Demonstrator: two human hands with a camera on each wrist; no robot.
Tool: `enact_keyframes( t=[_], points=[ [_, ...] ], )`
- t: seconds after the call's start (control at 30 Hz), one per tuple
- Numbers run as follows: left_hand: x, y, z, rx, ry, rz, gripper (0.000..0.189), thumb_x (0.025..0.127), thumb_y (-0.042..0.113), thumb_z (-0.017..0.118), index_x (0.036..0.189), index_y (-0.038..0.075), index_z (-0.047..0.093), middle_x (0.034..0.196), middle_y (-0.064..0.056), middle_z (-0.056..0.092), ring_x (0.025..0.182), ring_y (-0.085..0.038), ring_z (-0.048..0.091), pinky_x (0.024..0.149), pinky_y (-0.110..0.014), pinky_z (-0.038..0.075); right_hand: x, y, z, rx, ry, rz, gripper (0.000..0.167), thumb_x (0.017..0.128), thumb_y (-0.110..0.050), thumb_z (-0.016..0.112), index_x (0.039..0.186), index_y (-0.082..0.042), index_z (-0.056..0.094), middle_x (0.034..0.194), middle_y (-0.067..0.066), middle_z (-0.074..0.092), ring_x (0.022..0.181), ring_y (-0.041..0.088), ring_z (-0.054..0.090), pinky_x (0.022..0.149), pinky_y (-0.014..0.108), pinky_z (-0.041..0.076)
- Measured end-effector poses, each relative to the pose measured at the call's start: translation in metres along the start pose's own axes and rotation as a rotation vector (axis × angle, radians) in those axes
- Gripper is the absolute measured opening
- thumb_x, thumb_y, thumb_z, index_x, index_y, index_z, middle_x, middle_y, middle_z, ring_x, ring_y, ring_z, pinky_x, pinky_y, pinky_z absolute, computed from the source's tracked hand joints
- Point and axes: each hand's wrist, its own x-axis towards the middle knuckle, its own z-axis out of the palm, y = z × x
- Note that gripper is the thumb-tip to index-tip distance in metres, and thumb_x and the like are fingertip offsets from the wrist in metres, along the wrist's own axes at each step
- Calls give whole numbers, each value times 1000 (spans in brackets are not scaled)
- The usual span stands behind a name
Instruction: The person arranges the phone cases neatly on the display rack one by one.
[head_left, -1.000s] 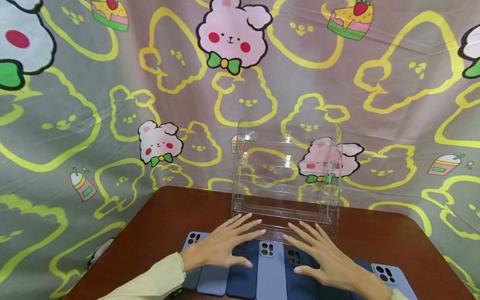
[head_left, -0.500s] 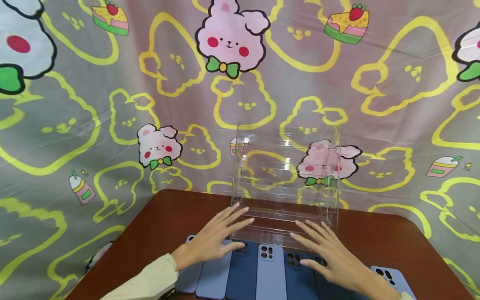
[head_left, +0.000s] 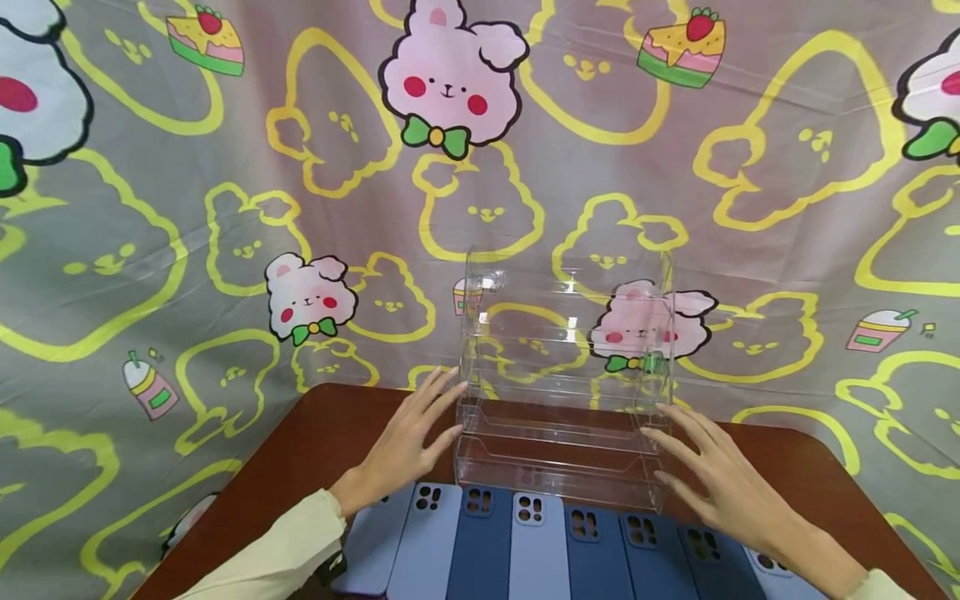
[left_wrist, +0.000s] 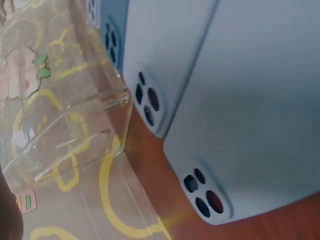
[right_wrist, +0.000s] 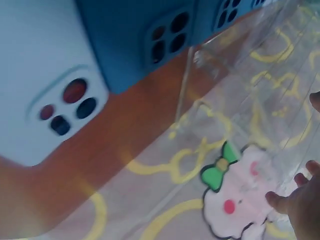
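Note:
A clear acrylic tiered display stand (head_left: 555, 482) stands upright on the table. My left hand (head_left: 408, 433) is at its left side, fingers spread and fingertips right at the side panel's edge. At the opposite side, my right hand (head_left: 723, 479) reaches in with straight fingers that overlap the right panel. Neither hand holds anything. Several phone cases lie in a row before the stand, among them a light blue case (head_left: 537, 546) and a dark blue case (head_left: 480, 546). Pale cases (left_wrist: 245, 115) fill much of the left wrist view; right fingers (right_wrist: 300, 200) show at the right wrist view's edge.
The brown table (head_left: 341, 425) has rounded back corners. Behind it hangs a grey-pink cloth (head_left: 487, 192) printed with cartoon bunnies and yellow outlines. The row of cases runs along the near side, with its right end partly under the right forearm.
Both hands have moved apart from above the cases, left hand to the left and up, right hand to the right, out to the stand's two sides. More of the cases now shows.

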Motion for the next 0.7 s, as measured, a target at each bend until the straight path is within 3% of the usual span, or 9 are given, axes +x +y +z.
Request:
enact_keyframes(
  t=[0.13, 0.2, 0.27, 0.37, 0.5, 0.7],
  points=[
    [4, -4, -2, -64, 16, -102, 78, 98, 17, 75, 164, 9, 35, 173, -7, 26, 160, -35, 21, 121, -70, 33, -7, 14, -6, -2, 1, 59, 58, 101, -48, 67, 148, -15, 60, 153, 18, 51, 138, 39, 46, 115, 35, 33],
    [5, -4, 0, -99, 5, -158, 78, 100, 20, 73, 166, 11, 31, 174, -5, 24, 160, -34, 21, 122, -69, 31, -12, 19, -9, -15, -2, 94, 63, 91, -35, 83, 146, -13, 62, 150, 17, 53, 133, 39, 49, 104, 38, 41],
    [3, -3, 3, -144, -17, -209, 80, 102, 23, 72, 167, 14, 27, 174, -5, 24, 160, -33, 23, 122, -67, 32, -20, 24, -10, -33, -12, 136, 71, 79, -22, 91, 144, -13, 63, 146, 17, 54, 130, 39, 51, 94, 44, 49],
    [0, -1, 7, -213, -51, -294, 81, 103, 27, 69, 169, 22, 22, 174, -4, 24, 158, -32, 28, 121, -65, 36, -33, 30, -11, -62, -49, 198, 77, 71, -16, 95, 142, -12, 62, 143, 19, 54, 125, 40, 52, 79, 57, 54],
    [0, -1, 10, -335, -69, -400, 78, 106, 34, 65, 169, 29, 20, 173, -3, 26, 157, -32, 31, 120, -64, 38, -47, 39, -12, -67, -165, 301, 75, 76, -20, 94, 142, -9, 59, 143, 23, 51, 122, 48, 52, 70, 62, 57],
    [9, -2, 15, -583, -57, -522, 72, 108, 25, 61, 169, 18, 23, 168, -15, 35, 148, -39, 45, 109, -56, 53, -67, 55, -28, 25, -482, 579, 72, 87, -33, 85, 142, 2, 54, 137, 33, 49, 111, 54, 58, 65, 56, 57]
  ],
)
